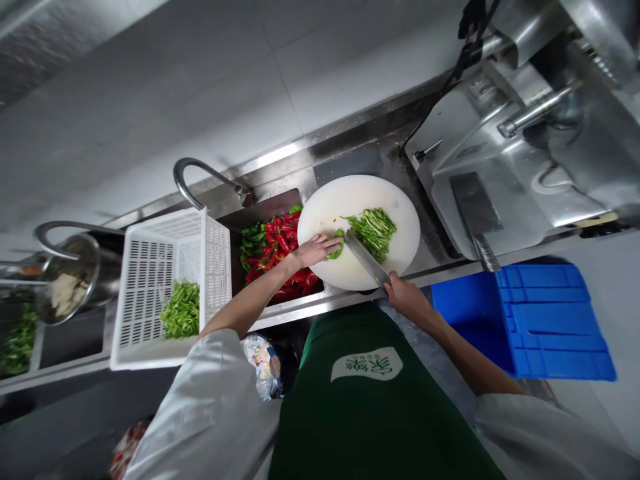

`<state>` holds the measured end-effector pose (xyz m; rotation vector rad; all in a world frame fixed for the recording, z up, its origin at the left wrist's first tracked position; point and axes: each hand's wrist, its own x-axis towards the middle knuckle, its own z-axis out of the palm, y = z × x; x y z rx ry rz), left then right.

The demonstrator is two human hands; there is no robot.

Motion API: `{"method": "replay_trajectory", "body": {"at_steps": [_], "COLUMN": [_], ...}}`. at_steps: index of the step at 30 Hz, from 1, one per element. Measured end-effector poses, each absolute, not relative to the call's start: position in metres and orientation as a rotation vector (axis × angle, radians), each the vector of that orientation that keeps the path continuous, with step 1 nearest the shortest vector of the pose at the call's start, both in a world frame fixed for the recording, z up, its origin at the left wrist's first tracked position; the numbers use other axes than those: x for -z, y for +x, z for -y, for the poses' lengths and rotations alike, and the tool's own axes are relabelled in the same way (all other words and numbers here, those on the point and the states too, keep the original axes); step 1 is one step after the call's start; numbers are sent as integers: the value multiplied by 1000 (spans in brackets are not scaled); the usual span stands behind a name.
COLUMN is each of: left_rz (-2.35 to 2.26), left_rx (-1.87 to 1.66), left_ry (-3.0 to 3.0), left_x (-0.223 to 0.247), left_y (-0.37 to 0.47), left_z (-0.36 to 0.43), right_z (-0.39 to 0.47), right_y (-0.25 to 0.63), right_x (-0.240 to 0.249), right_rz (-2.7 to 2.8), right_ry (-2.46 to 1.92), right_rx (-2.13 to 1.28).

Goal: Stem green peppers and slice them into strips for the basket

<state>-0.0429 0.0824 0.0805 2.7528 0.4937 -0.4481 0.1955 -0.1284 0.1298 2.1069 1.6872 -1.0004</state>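
On a round white cutting board [357, 270], my left hand [317, 249] presses its fingers on a green pepper [338, 245]. My right hand [403, 295] is wrapped round the handle of a kitchen knife [367, 259] at the board's near edge. The blade slants up and left, its far end right beside the pepper. A pile of sliced green pepper strips [375, 230] lies on the board to the right of the blade. Left of the board, whole red peppers [281, 237] and green peppers [254, 240] fill a sink, partly hidden by the board and my left arm.
A white plastic basket [215, 257] holding cut green pieces [181, 310] stands left of the sink, near a curved faucet [193, 163]. On the right, a second cleaver [475, 200] lies on a metal machine [515, 193]. Below it is a blue crate [555, 320].
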Motion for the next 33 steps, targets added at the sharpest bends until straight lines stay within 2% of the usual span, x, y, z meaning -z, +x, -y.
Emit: {"method": "replay_trajectory", "body": {"at_steps": [5,13,19,23,28,33], "left_rz": [-477,-1252,-1486,-1523,-1589,-1397], "left_rx": [267,-182,-212,-425,-535,-704], "left_ry": [2657,2623,2317,2301,2289,2311], "left_x": [-68,-44,-40,-34,0,2], "left_y": [-38,-40,-29,-19,-15,-27], "left_z": [-110,-74,-67,-63,-41,-2], "right_z": [129,128,126,131,132,132], "right_y": [196,193,199,203,209,210], "right_x": [-129,-138,-134,-124,-104,-99], "right_rz": [-1709,-1675,-1685,-1707,-1777,-1808], "right_ry": [2118,2143,2135,2100,2043,2063], "right_rx": [1003,1049,1059,1022,930,906]}}
